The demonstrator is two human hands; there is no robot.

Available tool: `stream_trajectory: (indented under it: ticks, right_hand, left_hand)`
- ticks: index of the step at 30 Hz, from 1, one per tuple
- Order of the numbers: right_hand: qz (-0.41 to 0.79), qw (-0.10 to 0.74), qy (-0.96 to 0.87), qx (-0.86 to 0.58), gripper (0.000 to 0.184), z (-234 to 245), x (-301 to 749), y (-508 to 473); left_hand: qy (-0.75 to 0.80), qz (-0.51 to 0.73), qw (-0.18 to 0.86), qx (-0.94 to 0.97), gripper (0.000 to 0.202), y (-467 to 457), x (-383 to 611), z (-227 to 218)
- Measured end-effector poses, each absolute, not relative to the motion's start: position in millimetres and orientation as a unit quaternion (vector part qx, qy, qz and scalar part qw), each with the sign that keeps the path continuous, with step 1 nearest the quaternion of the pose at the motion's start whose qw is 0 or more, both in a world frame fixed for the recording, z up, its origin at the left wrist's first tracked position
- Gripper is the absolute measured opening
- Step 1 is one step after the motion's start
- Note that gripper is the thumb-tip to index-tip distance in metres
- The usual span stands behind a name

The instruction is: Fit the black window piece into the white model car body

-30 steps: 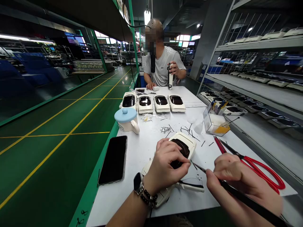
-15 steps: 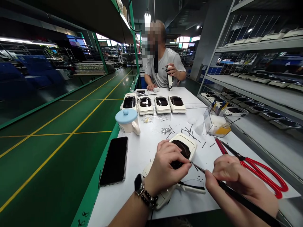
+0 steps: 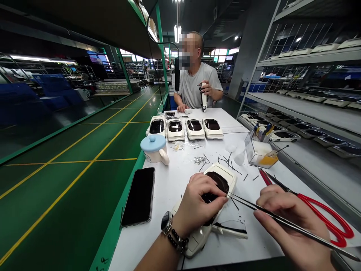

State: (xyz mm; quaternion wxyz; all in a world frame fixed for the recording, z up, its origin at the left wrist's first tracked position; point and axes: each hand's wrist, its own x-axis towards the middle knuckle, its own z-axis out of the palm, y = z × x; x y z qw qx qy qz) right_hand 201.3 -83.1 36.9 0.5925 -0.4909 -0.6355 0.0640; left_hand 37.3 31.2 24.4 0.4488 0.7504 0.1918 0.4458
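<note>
My left hand [image 3: 199, 205] lies closed over a white toy car body [image 3: 222, 177] with a dark windshield, pressing it on the white table [image 3: 169, 180]. My right hand [image 3: 293, 222] pinches long black tweezers [image 3: 254, 207]. The tweezers' tip reaches the car's side just beside my left fingertips. A loose white car door with a black window [image 3: 231, 227] lies under the tweezers. A watch and bead bracelet are on my left wrist.
A black phone [image 3: 139, 197] lies at the table's left edge. A blue-lidded mug [image 3: 155, 148], several white toy cars [image 3: 184, 129], a clear box [image 3: 258, 152] and red scissors [image 3: 324, 212] are around. A person sits at the far end holding a toy car. Shelves of cars stand right.
My right hand has pulled back and down to the right along the tweezers, so more of their length shows. My left hand stays on the car. The view has tipped up slightly.
</note>
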Motion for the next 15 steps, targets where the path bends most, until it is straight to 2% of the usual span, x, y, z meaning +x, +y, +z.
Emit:
stream_trajectory:
  ticks: [7, 15]
  right_hand:
    - [0.102, 0.594, -0.624, -0.498, 0.018, 22.0, 208.3, -82.5]
    - [0.051, 0.614, -0.628, -0.474, 0.017, 14.6, 209.4, -73.3]
  left_hand:
    - [0.207, 0.437, 0.48, 0.732, 0.003, 32.2, 37.5, 23.9]
    - [0.218, 0.448, 0.475, 0.725, 0.005, 31.4, 37.1, 22.5]
